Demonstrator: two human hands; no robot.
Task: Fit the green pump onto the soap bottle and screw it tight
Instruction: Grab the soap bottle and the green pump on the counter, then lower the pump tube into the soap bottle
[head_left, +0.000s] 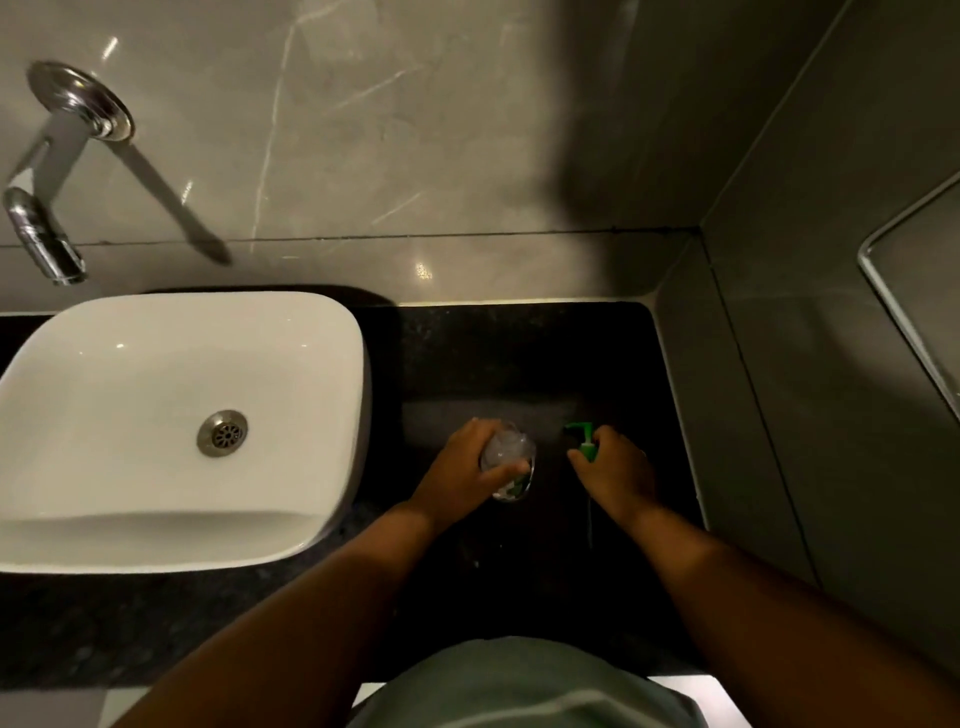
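A clear soap bottle stands upright on the black countertop, seen from above. My left hand wraps around its left side, fingers closed on it. To its right, apart from the bottle, the green pump is held at its collar by the fingertips of my right hand. The pump's thin dip tube hangs down toward me, faint against the dark counter. The pump head points left.
A white basin with a metal drain sits left of the bottle. A chrome wall tap juts out above it. Grey tiled walls close the back and right side; a mirror edge shows at far right.
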